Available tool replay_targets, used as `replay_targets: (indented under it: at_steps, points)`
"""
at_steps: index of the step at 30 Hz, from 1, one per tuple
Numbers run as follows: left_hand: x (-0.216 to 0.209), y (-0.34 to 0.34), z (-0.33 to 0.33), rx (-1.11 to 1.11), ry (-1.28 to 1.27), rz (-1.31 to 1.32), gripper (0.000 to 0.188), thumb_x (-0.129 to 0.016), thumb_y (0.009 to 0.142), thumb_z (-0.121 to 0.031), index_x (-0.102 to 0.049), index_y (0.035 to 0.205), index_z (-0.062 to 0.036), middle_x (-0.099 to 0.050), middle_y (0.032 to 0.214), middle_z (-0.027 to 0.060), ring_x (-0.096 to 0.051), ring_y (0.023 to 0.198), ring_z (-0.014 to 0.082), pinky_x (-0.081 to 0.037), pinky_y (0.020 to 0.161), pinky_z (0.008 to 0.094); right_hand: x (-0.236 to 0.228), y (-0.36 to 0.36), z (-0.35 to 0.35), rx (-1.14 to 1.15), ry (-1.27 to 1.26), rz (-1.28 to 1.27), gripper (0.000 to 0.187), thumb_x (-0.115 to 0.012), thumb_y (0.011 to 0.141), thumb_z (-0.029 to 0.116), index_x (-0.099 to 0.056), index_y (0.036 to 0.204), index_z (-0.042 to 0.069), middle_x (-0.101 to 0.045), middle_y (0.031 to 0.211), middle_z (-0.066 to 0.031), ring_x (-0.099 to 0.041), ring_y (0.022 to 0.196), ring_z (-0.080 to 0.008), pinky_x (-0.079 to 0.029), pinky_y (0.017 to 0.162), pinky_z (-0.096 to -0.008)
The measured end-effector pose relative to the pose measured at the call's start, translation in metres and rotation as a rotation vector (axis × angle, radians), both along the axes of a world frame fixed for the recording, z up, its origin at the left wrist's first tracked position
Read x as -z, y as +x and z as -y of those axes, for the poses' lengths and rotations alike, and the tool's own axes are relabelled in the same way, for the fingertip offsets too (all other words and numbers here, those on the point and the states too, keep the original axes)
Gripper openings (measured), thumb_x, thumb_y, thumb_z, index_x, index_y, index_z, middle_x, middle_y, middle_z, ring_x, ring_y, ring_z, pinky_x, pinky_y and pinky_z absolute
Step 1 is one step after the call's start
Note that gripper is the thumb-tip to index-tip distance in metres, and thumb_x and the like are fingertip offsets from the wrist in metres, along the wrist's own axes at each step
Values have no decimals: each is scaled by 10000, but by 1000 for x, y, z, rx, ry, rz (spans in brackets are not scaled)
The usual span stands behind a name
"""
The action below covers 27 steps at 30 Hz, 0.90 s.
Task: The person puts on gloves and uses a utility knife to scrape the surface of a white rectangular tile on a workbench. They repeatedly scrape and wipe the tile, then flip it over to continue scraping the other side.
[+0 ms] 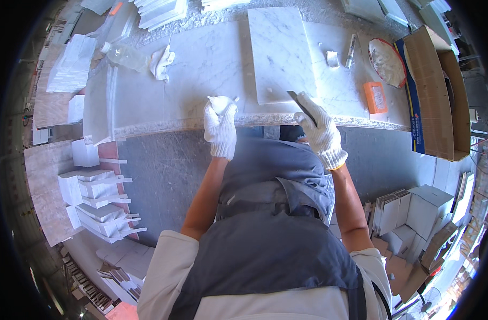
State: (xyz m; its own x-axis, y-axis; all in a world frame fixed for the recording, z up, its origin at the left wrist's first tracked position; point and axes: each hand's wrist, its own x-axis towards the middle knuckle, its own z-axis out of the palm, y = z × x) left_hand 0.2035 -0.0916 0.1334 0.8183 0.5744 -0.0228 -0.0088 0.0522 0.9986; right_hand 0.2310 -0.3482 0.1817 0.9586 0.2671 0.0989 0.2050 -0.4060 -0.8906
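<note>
Both my hands wear white knitted gloves. My left hand [221, 130] is closed around a bunched white cloth [222, 102] at the front edge of the marble work surface [201, 69]. In my right hand [323, 133] is a flat dark blade [301, 105], perhaps a scraper; its handle is hidden by the glove. The blade's tip points up and left, close to the near right corner of a grey-veined white marble tile [281, 53]. That rectangular tile lies flat on the surface, between and beyond my hands.
A clear plastic bottle [125, 57] and a crumpled white cloth [162, 63] lie at left. On the right are a marker pen [351, 50], an orange block [376, 97], a round red-rimmed dish of white paste [387, 64] and an open cardboard box [433, 90]. Tile stacks [70, 64] stand around.
</note>
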Motion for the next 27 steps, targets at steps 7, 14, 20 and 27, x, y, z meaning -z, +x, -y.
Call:
replay_targets:
  at_steps: [7, 14, 20, 27]
  points:
    - [3, 0, 2, -34, 62, -13, 338, -759, 944, -49, -592, 1235, -6, -704, 1090, 67, -647, 947, 100, -552, 825, 275, -24, 13, -19, -68, -315, 128, 400, -658, 988, 175, -660, 1387, 140, -721, 1005, -195, -710, 895, -366, -566, 776, -444]
    - [1, -2, 1, -2, 113, -55, 345, -770, 947, -66, -599, 1239, -3, -718, 1079, 64, -658, 911, 96, -561, 796, 276, -23, 23, -25, -132, -470, 126, 372, -619, 1009, 211, -653, 1380, 199, -716, 940, -181, -717, 841, -369, -576, 704, -455]
    - [4, -2, 1, -26, 147, -71, 359, -785, 944, -116, -609, 1238, -7, -727, 1042, 61, -664, 879, 98, -560, 782, 277, -6, 26, -30, -109, -427, 247, 368, -630, 1007, 209, -661, 1369, 158, -721, 930, -176, -716, 837, -373, -585, 705, -447]
    - [7, -2, -2, -36, 223, -93, 366, -795, 942, -144, -625, 1240, -17, -713, 1004, 48, -661, 872, 106, -560, 787, 294, 3, 39, -34, -95, -426, 352, 400, -646, 974, 121, -669, 1373, 144, -731, 941, -153, -720, 816, -348, -588, 685, -425]
